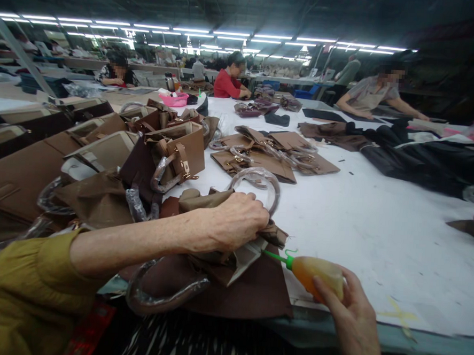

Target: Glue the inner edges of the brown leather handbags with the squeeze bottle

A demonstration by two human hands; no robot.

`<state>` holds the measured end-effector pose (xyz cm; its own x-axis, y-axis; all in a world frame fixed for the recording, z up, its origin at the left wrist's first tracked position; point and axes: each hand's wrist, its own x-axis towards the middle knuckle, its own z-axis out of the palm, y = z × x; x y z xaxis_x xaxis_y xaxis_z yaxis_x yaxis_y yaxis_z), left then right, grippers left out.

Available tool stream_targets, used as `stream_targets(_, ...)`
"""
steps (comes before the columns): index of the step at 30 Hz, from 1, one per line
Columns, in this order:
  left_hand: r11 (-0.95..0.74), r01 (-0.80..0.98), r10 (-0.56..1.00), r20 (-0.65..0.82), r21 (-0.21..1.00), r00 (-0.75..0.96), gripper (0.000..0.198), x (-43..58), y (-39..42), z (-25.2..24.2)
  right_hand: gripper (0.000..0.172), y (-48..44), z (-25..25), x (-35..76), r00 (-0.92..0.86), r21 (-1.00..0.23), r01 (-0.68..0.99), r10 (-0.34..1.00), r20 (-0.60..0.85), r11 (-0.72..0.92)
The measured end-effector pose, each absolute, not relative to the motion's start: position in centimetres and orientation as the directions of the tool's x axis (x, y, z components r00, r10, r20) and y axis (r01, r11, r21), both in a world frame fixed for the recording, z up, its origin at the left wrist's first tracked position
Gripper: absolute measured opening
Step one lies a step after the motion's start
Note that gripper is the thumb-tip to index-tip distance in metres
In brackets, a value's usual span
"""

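A dark brown handbag [250, 291] lies at the front edge of the table, its lining pulled up and plastic-wrapped handles looping out on both sides. My left hand [234, 220] is closed on the bag's lining [207, 200], fingertips hidden behind the knuckles. In my right hand [355, 308] is a squeeze bottle [317, 276] of amber liquid, gripped between thumb and fingers. Its thin green nozzle points left, with the tip at the lining's edge just below my left hand.
Several brown handbags [186, 153] crowd the left side. Flat bag pieces with wrapped handles [262, 155] lie farther back on the white tabletop [378, 223]. Black material [430, 162] covers the right. A pink basket [173, 99] stands behind; co-workers sit or stand beyond.
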<state>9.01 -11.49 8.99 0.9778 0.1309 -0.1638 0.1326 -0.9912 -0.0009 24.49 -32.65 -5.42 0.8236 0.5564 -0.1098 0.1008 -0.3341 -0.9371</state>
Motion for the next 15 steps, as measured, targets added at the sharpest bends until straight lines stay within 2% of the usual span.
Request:
stream_targets(6, -0.991, 0.133, 0.132, -0.162, -0.002, 0.978, 0.012, 8.3, -11.8, 8.3, 0.065, -32.5, -5.3, 24.3, 0.821, -0.94, 0.06, 0.553, -0.146, -0.337)
stream_targets(15, -0.992, 0.122, 0.118, -0.123, 0.025, 0.985, 0.013, 7.5, -12.3, 7.2, 0.063, -32.8, -5.2, 23.7, 0.81, -0.93, 0.135, 0.579, -0.096, -0.342)
